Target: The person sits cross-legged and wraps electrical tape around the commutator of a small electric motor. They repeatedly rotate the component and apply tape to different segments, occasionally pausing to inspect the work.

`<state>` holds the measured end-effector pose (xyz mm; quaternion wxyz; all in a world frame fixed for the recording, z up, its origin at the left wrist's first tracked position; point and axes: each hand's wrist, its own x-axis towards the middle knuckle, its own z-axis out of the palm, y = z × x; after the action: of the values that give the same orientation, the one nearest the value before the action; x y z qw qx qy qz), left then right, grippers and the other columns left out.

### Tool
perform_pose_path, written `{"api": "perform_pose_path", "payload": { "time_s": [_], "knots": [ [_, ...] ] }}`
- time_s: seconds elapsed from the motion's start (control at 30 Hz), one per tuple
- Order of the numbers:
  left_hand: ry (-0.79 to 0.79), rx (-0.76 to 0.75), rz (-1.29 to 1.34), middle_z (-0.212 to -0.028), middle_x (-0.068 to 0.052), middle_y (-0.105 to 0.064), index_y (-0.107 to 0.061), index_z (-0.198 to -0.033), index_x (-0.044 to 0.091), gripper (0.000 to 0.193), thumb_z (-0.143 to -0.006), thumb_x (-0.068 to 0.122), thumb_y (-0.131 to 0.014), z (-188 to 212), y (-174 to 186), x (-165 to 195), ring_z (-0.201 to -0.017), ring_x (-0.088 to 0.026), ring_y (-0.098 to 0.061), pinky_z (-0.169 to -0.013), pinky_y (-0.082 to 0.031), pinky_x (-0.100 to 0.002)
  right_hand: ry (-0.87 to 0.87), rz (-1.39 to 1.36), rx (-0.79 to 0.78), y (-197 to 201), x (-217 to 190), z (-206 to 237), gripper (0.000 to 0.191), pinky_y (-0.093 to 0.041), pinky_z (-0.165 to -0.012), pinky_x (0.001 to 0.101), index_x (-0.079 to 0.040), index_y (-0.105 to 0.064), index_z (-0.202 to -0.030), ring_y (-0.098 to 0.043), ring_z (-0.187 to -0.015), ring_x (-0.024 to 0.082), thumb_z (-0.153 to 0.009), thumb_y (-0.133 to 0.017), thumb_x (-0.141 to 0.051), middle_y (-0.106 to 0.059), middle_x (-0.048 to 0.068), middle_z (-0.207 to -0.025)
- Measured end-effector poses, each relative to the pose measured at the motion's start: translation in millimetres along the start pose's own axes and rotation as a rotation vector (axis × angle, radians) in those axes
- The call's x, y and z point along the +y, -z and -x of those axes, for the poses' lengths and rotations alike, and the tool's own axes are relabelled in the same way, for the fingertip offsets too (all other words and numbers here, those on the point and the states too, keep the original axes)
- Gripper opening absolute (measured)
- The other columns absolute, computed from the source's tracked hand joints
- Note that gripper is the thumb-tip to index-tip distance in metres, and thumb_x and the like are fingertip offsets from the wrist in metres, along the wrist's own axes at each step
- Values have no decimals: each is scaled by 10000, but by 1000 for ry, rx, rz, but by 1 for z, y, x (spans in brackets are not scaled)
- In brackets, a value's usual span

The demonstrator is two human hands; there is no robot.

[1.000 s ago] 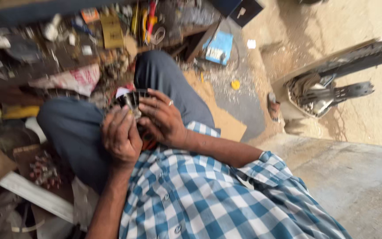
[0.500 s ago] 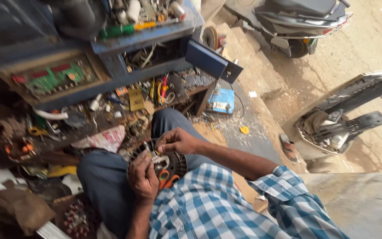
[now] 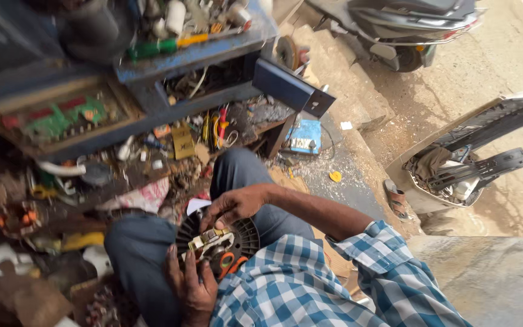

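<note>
Round part: a dark, ribbed, disc-shaped motor part [image 3: 246, 233] rests on the person's lap, between the two hands, with pale metal fittings and copper-coloured windings at its middle.
Orange-handled tool: orange handles [image 3: 231, 264] show at the disc's lower edge, just beside the left hand.
Right hand: the right hand [image 3: 232, 207] lies on the disc's upper rim, its fingers curled together onto the fittings at the middle.
Left hand: the left hand [image 3: 190, 286] props the disc from below; its fingers are closed on the lower rim.
Clothing: blue checked shirt sleeve [image 3: 388, 266] and dark grey trousers [image 3: 143, 254].
Tabletop: a blue, cluttered tabletop [image 3: 204, 54] stands ahead, carrying a green-handled screwdriver [image 3: 155, 47].
Floor: a small blue box [image 3: 304, 136] lies on the ground near the knee.
Street: a parked scooter [image 3: 407, 27] stands well apart, at upper right.
</note>
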<state>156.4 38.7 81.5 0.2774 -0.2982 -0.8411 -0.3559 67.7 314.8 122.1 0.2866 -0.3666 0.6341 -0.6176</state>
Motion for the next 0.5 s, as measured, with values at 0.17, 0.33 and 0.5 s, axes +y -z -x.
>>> {"api": "perform_pose_path", "payload": {
  "time_s": [0.17, 0.33, 0.5],
  "knots": [
    [-34, -75, -172, -1503, -310, -427, -653, -1289, 22, 365, -950, 151, -692, 9, 6, 0, -1393, -545, -430, -1137, -414, -648, -40, 168, 90, 5, -1, 4, 322, -529, -979, 412, -45, -733, -1234, -654, -1113, 247, -1037, -661, -289, -710, 113, -1157],
    [89, -134, -22, -1534, -272, -424, -675, -1310, 12, 330, -1003, 125, -721, -1, 5, 7, -1445, -524, -423, -1208, -379, -637, 9, 302, 155, 19, 14, 14, 287, -537, -892, 410, -60, -763, -1091, -694, -1018, 283, -999, -705, -326, -746, 132, -1051],
    [138, -87, 131, -1451, -148, -582, -723, -897, 76, 186, -979, 166, -863, -16, 14, -18, -1455, -389, -454, -1242, -369, -565, -228, 447, 173, 16, 16, 13, 245, -555, -810, 382, -73, -781, -1027, -701, -931, 246, -997, -729, -311, -738, 99, -961]
  ]
}}
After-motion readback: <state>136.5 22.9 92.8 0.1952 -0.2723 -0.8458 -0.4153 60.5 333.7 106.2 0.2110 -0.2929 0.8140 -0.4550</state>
